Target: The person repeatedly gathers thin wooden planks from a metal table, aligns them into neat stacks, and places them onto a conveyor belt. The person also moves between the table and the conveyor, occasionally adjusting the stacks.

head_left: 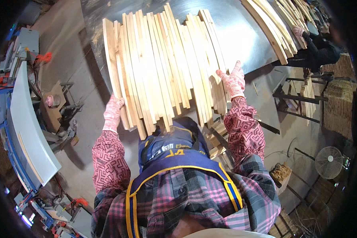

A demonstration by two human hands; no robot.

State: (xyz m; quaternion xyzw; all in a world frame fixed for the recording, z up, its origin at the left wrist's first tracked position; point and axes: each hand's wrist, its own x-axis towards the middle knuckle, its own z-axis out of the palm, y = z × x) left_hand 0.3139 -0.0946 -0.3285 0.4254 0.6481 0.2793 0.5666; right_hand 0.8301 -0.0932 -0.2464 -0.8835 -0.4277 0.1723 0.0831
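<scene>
A row of long, pale wooden strips point(158, 67) lies side by side on a dark metal tabletop point(242, 23), their near ends uneven and jutting past its front edge. At the left side of the row, my left hand point(114, 114), in a pink knit glove, is closed on the outermost strip near its near end; some of its fingers are hidden. My right hand point(233, 82), gloved alike, rests at the right side of the row. Its thumb lies toward the strips, and a finger stretches forward, apart from the thumb.
More wooden strips point(265, 27) lie at the tabletop's right end, where a co-worker's gloved hand point(298, 31) touches them. Stacked wood point(339, 103) and a round fan point(329, 162) stand at the right. A long white-topped machine point(31, 123) runs along the left.
</scene>
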